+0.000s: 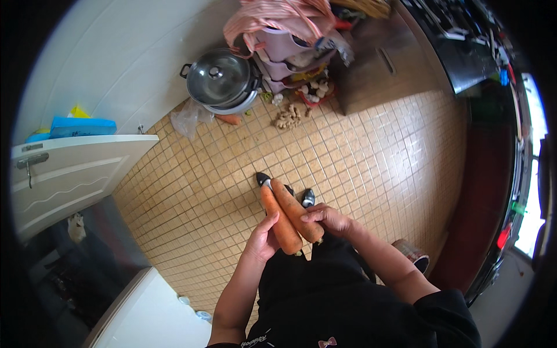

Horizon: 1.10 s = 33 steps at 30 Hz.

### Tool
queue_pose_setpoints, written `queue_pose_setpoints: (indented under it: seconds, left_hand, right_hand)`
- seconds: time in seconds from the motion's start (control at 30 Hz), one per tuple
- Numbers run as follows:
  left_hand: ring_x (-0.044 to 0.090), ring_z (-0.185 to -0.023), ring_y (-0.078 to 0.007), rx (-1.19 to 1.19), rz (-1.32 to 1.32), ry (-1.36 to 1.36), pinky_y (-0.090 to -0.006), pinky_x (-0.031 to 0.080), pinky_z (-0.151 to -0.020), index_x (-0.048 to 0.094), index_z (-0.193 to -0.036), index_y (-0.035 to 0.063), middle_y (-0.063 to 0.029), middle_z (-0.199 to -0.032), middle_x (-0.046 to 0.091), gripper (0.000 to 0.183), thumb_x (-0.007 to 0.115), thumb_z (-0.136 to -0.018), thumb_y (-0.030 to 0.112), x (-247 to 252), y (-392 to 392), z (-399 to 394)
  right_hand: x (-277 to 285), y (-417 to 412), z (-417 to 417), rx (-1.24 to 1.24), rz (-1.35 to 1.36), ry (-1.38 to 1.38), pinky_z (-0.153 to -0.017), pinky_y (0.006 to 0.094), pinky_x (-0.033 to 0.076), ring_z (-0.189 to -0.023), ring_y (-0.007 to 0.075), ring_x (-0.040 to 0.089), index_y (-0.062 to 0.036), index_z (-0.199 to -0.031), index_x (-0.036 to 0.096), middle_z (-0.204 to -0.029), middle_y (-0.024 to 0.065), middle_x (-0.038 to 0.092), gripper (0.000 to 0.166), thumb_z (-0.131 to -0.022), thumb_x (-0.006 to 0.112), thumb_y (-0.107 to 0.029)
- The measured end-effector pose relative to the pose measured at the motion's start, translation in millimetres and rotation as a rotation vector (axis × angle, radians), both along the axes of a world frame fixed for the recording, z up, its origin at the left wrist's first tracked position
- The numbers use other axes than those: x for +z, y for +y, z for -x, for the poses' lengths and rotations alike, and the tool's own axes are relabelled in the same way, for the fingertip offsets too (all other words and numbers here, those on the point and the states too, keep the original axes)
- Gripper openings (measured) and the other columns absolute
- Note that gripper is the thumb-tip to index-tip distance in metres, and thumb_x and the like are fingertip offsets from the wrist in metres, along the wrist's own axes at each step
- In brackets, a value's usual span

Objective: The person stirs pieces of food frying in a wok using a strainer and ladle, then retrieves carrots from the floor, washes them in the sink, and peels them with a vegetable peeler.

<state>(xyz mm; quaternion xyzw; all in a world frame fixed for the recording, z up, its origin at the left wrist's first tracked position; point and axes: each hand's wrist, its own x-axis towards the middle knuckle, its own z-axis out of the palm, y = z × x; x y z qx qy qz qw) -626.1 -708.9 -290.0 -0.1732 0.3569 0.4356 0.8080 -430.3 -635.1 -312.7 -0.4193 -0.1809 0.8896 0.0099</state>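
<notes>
Two large orange carrots are held side by side in front of my body, above the tiled floor. My left hand (pixel 264 238) grips the left carrot (pixel 282 224), its thumb lying on top. Around the thick end of the right carrot (pixel 296 211) my right hand (pixel 327 218) is closed, with the thumb on its upper side. Both carrots have dirt marks and green stubs at the ends nearest me. Their narrow tips point away and partly cover my shoes. The fingers under the carrots are mostly hidden.
A lidded pot (pixel 219 78) stands by the wall, with another carrot (pixel 229 119) and a plastic bag (pixel 187 119) beside it. Ginger (pixel 288 117) lies on the floor near a lilac storage rack (pixel 278 47). A white door (pixel 74 174) is at the left, a bin (pixel 411 254) at the right.
</notes>
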Motion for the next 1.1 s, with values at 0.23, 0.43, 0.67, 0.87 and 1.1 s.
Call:
queue_pose_setpoints:
  seconds: [0.23, 0.43, 0.67, 0.87, 1.1]
  left_hand:
    - [0.045, -0.118, -0.0211, -0.175, 0.034, 0.061, -0.0358, 0.036, -0.100, 0.033, -0.133, 0.0003, -0.0103, -0.126, 0.045, 0.074, 0.068, -0.080, 0.038, 10, -27, -56]
    - [0.048, -0.114, -0.0220, -0.173, 0.066, 0.190, -0.0372, 0.039, -0.098, 0.041, -0.127, 0.0019, -0.0100, -0.120, 0.050, 0.062, 0.073, -0.077, 0.022, 12, -29, -55]
    - [0.055, -0.105, -0.0221, 0.058, 0.081, 0.274, -0.0361, 0.044, -0.092, 0.047, -0.119, 0.0015, -0.0095, -0.111, 0.056, 0.050, 0.072, -0.076, 0.010, -13, -48, 8]
    - [0.057, -0.100, -0.0209, 0.259, 0.107, 0.224, -0.0340, 0.046, -0.089, 0.050, -0.114, 0.0004, -0.0091, -0.108, 0.058, 0.047, 0.073, -0.073, 0.004, -63, -60, 95]
    - [0.057, -0.099, -0.0206, 0.350, 0.200, 0.255, -0.0346, 0.047, -0.089, 0.047, -0.116, 0.0002, -0.0087, -0.106, 0.056, 0.054, 0.076, -0.071, 0.003, -122, -51, 184]
  right_hand:
    - [10, -44, -62, 0.023, -0.053, -0.072, -0.083, 0.0293, 0.046, -0.092, 0.0175, 0.059, 0.0076, -0.111, 0.058, -0.101, 0.0134, 0.063, 0.049, -0.078, 0.068, -0.028]
    - [54, -33, -41, 0.275, -0.440, -0.258, -0.079, 0.0322, 0.046, -0.089, 0.0222, 0.061, 0.0024, -0.100, 0.064, -0.092, 0.0152, 0.064, 0.054, -0.072, 0.070, -0.042]
    - [42, -15, 40, 0.556, -0.490, -0.244, -0.083, 0.0337, 0.046, -0.096, 0.0279, 0.060, 0.0008, -0.109, 0.061, -0.100, 0.0200, 0.063, 0.062, -0.072, 0.068, -0.049]
    - [-9, -6, 128, 0.604, -0.419, -0.229, -0.079, 0.0294, 0.046, -0.088, 0.0163, 0.059, -0.0009, -0.107, 0.062, -0.093, 0.0097, 0.065, 0.048, -0.081, 0.064, -0.042]
    - [-134, 66, 201, 0.720, -0.701, -0.671, -0.077, 0.0326, 0.049, -0.086, 0.0216, 0.063, -0.0062, -0.107, 0.064, -0.088, 0.0106, 0.067, 0.050, -0.077, 0.065, -0.046]
